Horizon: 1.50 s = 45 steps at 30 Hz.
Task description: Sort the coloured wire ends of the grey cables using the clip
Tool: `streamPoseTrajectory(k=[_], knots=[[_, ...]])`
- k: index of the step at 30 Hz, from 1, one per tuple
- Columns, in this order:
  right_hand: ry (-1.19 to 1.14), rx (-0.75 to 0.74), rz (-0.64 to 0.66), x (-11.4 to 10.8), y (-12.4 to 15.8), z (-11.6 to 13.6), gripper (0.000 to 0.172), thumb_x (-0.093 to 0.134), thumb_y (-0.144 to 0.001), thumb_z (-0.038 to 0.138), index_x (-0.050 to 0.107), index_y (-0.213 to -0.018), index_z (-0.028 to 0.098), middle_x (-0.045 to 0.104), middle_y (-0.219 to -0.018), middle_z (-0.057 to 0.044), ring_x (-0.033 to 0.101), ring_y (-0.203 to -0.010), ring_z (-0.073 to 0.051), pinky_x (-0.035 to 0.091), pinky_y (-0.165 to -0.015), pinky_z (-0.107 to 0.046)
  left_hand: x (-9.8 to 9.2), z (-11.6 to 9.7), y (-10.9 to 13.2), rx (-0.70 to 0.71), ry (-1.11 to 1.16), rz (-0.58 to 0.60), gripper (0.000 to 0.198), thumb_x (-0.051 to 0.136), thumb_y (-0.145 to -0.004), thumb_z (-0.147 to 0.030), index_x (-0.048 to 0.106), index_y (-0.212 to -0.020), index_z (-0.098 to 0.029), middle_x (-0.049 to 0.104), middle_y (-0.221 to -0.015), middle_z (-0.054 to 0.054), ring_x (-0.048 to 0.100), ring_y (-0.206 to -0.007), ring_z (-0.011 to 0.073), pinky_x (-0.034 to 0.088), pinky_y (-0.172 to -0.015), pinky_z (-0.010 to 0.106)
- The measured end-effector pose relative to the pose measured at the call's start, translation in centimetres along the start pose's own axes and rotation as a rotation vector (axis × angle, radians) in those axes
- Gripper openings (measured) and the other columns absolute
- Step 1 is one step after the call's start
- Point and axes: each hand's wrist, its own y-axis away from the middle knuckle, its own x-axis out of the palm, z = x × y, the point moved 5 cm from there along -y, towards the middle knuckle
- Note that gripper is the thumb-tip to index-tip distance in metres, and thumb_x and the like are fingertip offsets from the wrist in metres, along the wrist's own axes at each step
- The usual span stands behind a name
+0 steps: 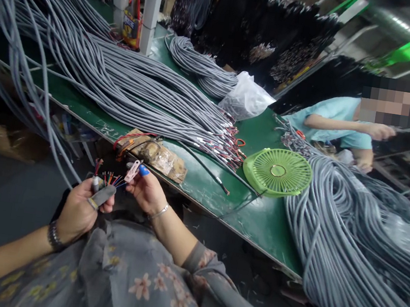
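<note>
My left hand point(79, 209) is closed round the end of a grey cable point(70, 184), low in front of my lap. Thin coloured wires point(111, 178) fan out above its thumb, which wears a grey cover point(103, 197). A darker bunch of wire ends point(99, 166) stands up beside them. My right hand point(148, 192), with blue wrapping on one fingertip, pinches a small pale pink tool with slots point(133, 171). That tool is close to the tips of the coloured wires; whether it touches them I cannot tell.
Long grey cables point(124, 75) lie across the green table point(249, 219). A taped cardboard piece point(162, 156) sits at the near edge. Right of it are a green fan point(278, 170) and more cable bundles point(334, 219). A white plastic bag point(246, 97) lies behind. A co-worker point(334, 116) works across the table.
</note>
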Motion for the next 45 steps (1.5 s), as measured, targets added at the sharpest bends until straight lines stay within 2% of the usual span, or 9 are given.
streamPoseTrajectory(k=[4,6,8,11,13,21,30,39,45], knots=[[0.128,-0.234,-0.126,-0.7,-0.1,0.6,0.035,0.08,-0.075,0.048,0.063,-0.069,0.018,0.058,-0.06,0.004,0.048,-0.053,-0.008,0.043,-0.053,-0.02,0.0,-0.3,-0.1,0.043,0.0,-0.013,0.033,0.086,-0.049,-0.035,0.06,-0.064,-0.022,0.066,-0.048,-0.004,0.057,-0.039,0.0115,0.046,-0.04,0.02],[0.164,-0.278,-0.167,-0.8,-0.2,0.6,0.04,0.077,-0.078,0.053,0.06,-0.065,0.019,0.055,-0.057,0.004,0.046,-0.052,-0.008,0.042,-0.053,-0.021,0.1,-0.2,-0.2,0.033,-0.009,-0.02,0.032,0.086,-0.049,-0.034,0.061,-0.064,-0.021,0.066,-0.049,-0.004,0.057,-0.04,0.0115,0.046,-0.04,0.02],[0.122,-0.184,-0.132,-0.6,-0.5,0.1,0.042,0.073,-0.08,0.057,0.061,-0.068,0.019,0.056,-0.057,0.004,0.048,-0.052,-0.01,0.043,-0.053,-0.022,0.2,0.0,-0.4,0.025,-0.02,-0.022,0.03,0.085,-0.049,-0.033,0.062,-0.063,-0.021,0.066,-0.049,-0.004,0.057,-0.04,0.0111,0.046,-0.04,0.02],[-0.018,0.039,-0.008,0.2,-0.9,-0.8,0.041,0.069,-0.084,0.06,0.065,-0.079,0.019,0.064,-0.066,0.001,0.055,-0.059,-0.013,0.047,-0.057,-0.024,0.5,0.2,-0.6,0.029,-0.037,-0.009,0.028,0.084,-0.05,-0.033,0.063,-0.064,-0.02,0.065,-0.049,-0.004,0.056,-0.04,0.0106,0.045,-0.04,0.019],[-0.099,0.103,0.031,0.5,-1.0,-1.0,0.038,0.068,-0.087,0.057,0.067,-0.084,0.019,0.068,-0.073,-0.001,0.059,-0.064,-0.013,0.049,-0.06,-0.024,0.6,0.3,-0.7,0.035,-0.049,-0.004,0.029,0.084,-0.051,-0.034,0.062,-0.064,-0.02,0.065,-0.05,-0.004,0.056,-0.04,0.0108,0.045,-0.04,0.019],[-0.218,0.081,-0.06,0.7,-1.1,-0.8,0.028,0.072,-0.089,0.043,0.068,-0.079,0.017,0.069,-0.071,-0.001,0.058,-0.064,-0.012,0.047,-0.061,-0.022,0.4,1.0,-1.0,0.011,-0.075,0.02,0.034,0.087,-0.051,-0.036,0.061,-0.063,-0.019,0.065,-0.049,-0.004,0.056,-0.04,0.0094,0.043,-0.039,0.017],[-0.194,0.074,-0.003,0.7,-0.8,-1.1,0.034,0.067,-0.09,0.052,0.07,-0.09,0.019,0.069,-0.077,-0.001,0.059,-0.067,-0.014,0.048,-0.063,-0.024,0.2,0.9,-0.9,0.008,-0.103,0.025,0.03,0.083,-0.053,-0.036,0.061,-0.067,-0.02,0.065,-0.049,-0.004,0.057,-0.04,0.011,0.043,-0.039,0.019],[-0.184,0.051,-0.023,0.6,-1.3,-1.1,0.028,0.07,-0.09,0.046,0.071,-0.089,0.018,0.069,-0.074,-0.001,0.059,-0.066,-0.013,0.048,-0.065,-0.025,0.9,0.9,-1.0,-0.025,-0.097,0.068,0.034,0.084,-0.053,-0.039,0.057,-0.061,-0.02,0.064,-0.048,-0.003,0.055,-0.039,0.0105,0.043,-0.039,0.019],[-0.202,0.041,-0.037,0.9,-1.2,-1.1,0.031,0.07,-0.089,0.048,0.07,-0.086,0.018,0.068,-0.072,0.0,0.058,-0.064,-0.012,0.048,-0.062,-0.023,1.1,0.9,-0.8,-0.047,-0.079,0.072,0.032,0.083,-0.053,-0.038,0.057,-0.061,-0.019,0.064,-0.047,-0.003,0.054,-0.038,0.0101,0.041,-0.039,0.018]])
